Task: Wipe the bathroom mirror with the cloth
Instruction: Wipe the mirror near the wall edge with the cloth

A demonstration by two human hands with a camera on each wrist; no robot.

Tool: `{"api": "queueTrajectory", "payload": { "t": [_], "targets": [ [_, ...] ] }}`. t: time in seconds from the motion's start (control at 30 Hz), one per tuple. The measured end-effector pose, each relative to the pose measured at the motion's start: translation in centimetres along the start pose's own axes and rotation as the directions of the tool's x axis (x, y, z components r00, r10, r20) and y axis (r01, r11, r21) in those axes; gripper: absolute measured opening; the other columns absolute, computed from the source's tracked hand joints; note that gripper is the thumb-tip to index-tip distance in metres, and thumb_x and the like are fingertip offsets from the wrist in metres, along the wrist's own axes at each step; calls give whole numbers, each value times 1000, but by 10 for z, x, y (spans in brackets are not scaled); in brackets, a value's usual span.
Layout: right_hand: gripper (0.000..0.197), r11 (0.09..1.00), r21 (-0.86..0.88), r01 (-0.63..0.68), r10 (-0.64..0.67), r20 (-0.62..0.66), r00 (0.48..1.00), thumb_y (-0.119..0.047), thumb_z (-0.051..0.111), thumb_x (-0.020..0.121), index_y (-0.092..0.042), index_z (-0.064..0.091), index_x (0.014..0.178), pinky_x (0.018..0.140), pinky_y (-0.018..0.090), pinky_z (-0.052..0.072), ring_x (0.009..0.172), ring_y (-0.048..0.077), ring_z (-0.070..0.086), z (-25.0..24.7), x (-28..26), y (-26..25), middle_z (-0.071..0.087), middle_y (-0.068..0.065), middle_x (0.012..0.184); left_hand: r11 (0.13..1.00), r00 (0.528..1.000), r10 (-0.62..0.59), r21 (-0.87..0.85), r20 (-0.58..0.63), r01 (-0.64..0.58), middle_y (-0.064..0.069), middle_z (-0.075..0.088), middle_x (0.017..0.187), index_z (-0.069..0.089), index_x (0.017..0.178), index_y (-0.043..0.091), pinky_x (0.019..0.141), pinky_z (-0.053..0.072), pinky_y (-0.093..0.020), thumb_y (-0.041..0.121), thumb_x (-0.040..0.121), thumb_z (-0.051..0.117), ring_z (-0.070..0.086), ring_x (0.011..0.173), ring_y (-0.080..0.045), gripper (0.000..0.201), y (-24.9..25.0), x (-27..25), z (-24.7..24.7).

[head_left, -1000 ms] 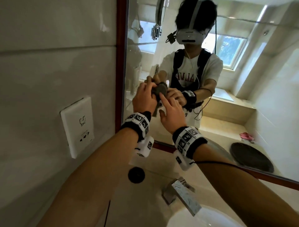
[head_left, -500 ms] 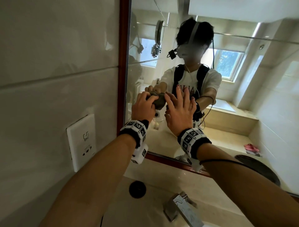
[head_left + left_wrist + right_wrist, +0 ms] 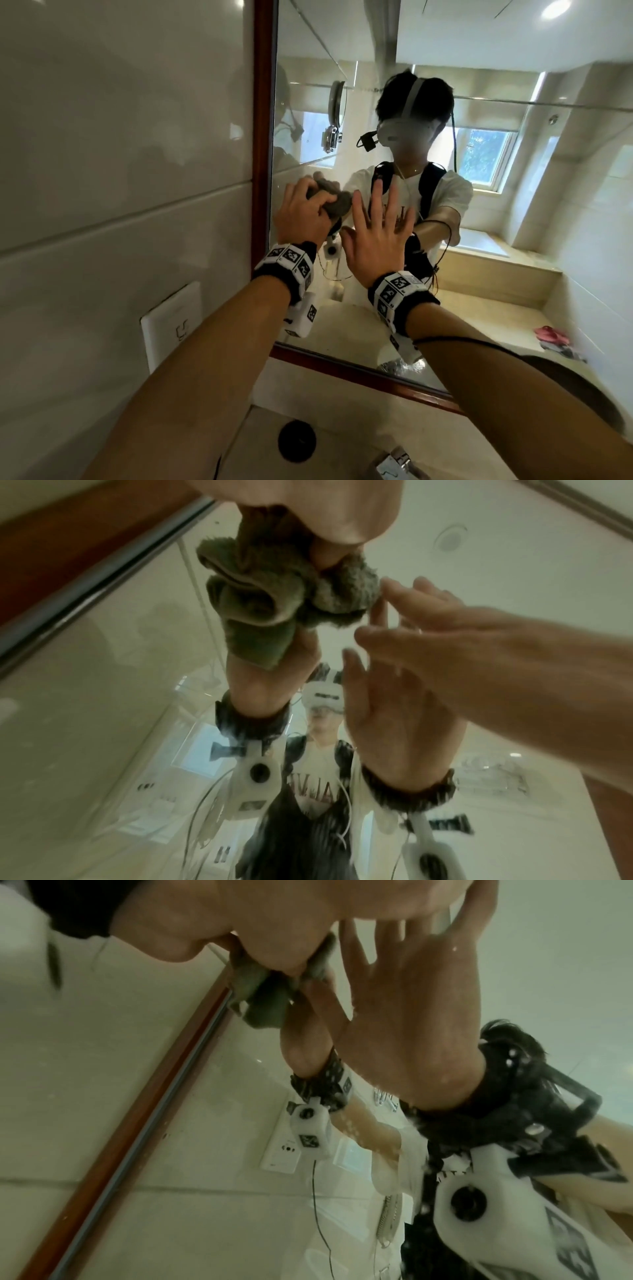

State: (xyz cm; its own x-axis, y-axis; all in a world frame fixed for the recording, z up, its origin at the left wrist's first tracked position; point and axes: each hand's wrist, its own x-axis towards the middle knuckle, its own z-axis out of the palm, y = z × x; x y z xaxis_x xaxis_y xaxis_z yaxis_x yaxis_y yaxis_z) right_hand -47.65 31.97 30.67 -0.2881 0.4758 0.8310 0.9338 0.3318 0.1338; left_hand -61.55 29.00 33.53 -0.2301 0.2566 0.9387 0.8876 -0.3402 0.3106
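Note:
The mirror (image 3: 513,260) has a red-brown wooden frame (image 3: 262,137) and reflects me. My left hand (image 3: 301,216) grips a bunched grey-green cloth (image 3: 337,205) and holds it against the glass close to the left frame edge. In the left wrist view the cloth (image 3: 274,596) bulges out below my curled fingers and meets its own reflection. Just right of the cloth, my right hand (image 3: 373,236) is open with fingers spread, and its fingertips (image 3: 394,588) touch the glass. The right wrist view shows the cloth (image 3: 263,1007) beside the frame.
A tiled wall with a white socket plate (image 3: 171,325) lies left of the mirror. Below the frame runs a beige counter ledge (image 3: 342,394) with a black round knob (image 3: 296,442) and a chrome tap (image 3: 394,462).
Both hands have risen up the mirror. My right hand has come off the cloth and spread flat beside it, while my left hand keeps hold of the cloth.

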Motion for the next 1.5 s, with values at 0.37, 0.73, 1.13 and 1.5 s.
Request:
{"api": "queueTrajectory", "payload": {
  "t": [0.37,0.73,1.13,1.5],
  "targets": [
    [71,997,38,-63,63,18,998,-51,39,95,-24,12,155,108,72,6,148,40,-2,9,-8,-13,0,15,162,998,986,-59,38,159,53,-2,62,103,75,82,22,58,29,-21,18,80,59,58,102,-22,16,-12,-14,-7],
    [69,998,32,-48,47,42,998,-53,38,96,-26,15,155,108,73,5,148,39,-5,8,-10,-11,-2,14,163,968,974,-225,-103,25,227,-2,59,111,77,85,24,87,45,-26,-2,73,44,52,111,-20,44,2,103,-26],
    [67,998,22,-57,56,46,997,-49,43,93,-24,24,153,105,75,7,147,43,0,10,-8,-16,5,18,162,990,990,-139,22,14,138,-3,57,105,73,85,26,67,52,-38,0,79,54,53,102,-26,33,-8,104,-26],
    [73,1000,24,-12,11,26,1000,-48,51,89,-23,22,151,106,73,8,148,42,-2,-25,32,-26,6,17,162,993,991,-118,2,66,118,-6,56,91,75,84,21,64,52,-41,-5,76,53,54,97,-26,35,-5,84,-29]
  ]
}}
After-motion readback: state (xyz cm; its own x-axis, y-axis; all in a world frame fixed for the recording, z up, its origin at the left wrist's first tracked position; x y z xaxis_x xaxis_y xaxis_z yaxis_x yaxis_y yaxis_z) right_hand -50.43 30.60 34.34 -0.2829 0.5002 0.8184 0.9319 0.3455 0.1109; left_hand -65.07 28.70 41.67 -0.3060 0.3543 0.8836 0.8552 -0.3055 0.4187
